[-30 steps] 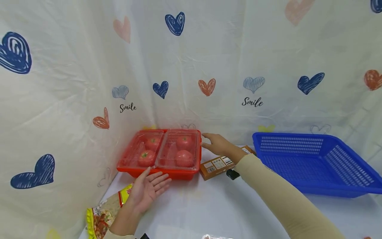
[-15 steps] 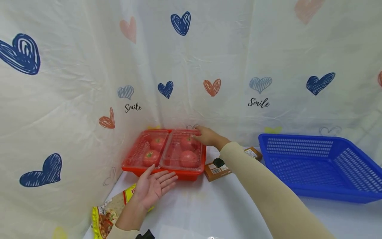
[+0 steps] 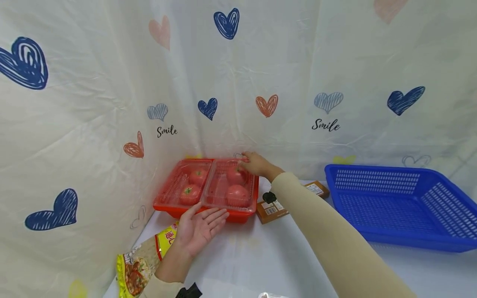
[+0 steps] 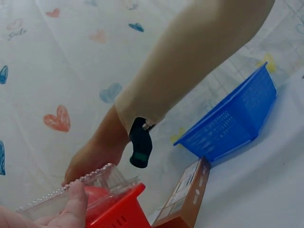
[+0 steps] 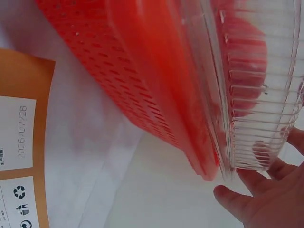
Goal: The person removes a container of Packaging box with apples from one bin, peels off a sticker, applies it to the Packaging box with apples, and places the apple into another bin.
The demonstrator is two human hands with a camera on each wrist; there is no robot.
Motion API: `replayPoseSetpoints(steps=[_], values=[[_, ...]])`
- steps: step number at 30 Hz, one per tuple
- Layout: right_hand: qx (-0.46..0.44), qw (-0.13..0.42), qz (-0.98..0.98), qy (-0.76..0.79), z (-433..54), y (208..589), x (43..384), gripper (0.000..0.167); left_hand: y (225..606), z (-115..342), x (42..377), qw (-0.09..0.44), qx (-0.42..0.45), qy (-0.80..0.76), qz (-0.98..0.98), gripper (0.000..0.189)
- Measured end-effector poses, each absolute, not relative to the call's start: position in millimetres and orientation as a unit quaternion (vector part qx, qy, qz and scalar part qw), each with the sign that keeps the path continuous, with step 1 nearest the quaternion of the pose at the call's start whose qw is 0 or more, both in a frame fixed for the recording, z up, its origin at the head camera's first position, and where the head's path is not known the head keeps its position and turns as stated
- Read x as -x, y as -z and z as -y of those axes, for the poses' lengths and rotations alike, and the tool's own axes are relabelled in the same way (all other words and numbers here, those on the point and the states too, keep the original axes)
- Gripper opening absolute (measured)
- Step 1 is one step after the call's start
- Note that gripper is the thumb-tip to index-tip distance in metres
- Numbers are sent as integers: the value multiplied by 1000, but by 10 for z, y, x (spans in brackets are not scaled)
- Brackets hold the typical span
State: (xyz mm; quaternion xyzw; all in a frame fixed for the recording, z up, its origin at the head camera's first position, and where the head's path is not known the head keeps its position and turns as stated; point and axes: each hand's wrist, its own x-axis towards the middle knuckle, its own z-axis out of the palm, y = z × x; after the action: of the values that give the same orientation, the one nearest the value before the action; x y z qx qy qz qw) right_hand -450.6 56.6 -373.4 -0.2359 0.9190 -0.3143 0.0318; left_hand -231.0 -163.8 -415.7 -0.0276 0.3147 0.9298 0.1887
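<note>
Two clear plastic boxes, a left one (image 3: 191,169) and a right one (image 3: 220,190), sit side by side in a red basket (image 3: 238,216). Red tomatoes (image 3: 190,193) show through the plastic of both. My left hand (image 3: 201,231) lies palm up with fingers extended at the basket's front edge; its thumb (image 4: 77,199) reaches the rim of the clear plastic in the left wrist view. At the far right corner of the right box, my right hand (image 3: 257,164) reaches over; its spread fingers (image 5: 254,180) touch the box's end in the right wrist view.
A brown carton (image 3: 269,212) lies right of the basket, partly under my right forearm. Farther right stands a blue basket (image 3: 372,238). A yellow-ended food packet (image 3: 139,265) lies at the left behind my left wrist. A heart-print sheet (image 3: 238,74) hangs behind.
My right hand has moved left from beside the basket onto the right box's far corner. My left hand has shifted slightly right along the front edge. The boxes stay in the basket.
</note>
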Motion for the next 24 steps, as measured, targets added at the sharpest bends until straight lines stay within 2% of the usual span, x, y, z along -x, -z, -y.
replayPoseSetpoints(steps=[10,17,24], values=[[231,-17,-911,341,-626,3510,4371,51,3846,1564,2148,180,10,-939,-293,72],[235,-8,-910,341,-710,3350,4274,53,3700,1474,2000,178,3,-946,-271,69],[210,-35,-915,344,-947,3223,4173,52,3635,1427,1913,193,-17,-943,-271,71]])
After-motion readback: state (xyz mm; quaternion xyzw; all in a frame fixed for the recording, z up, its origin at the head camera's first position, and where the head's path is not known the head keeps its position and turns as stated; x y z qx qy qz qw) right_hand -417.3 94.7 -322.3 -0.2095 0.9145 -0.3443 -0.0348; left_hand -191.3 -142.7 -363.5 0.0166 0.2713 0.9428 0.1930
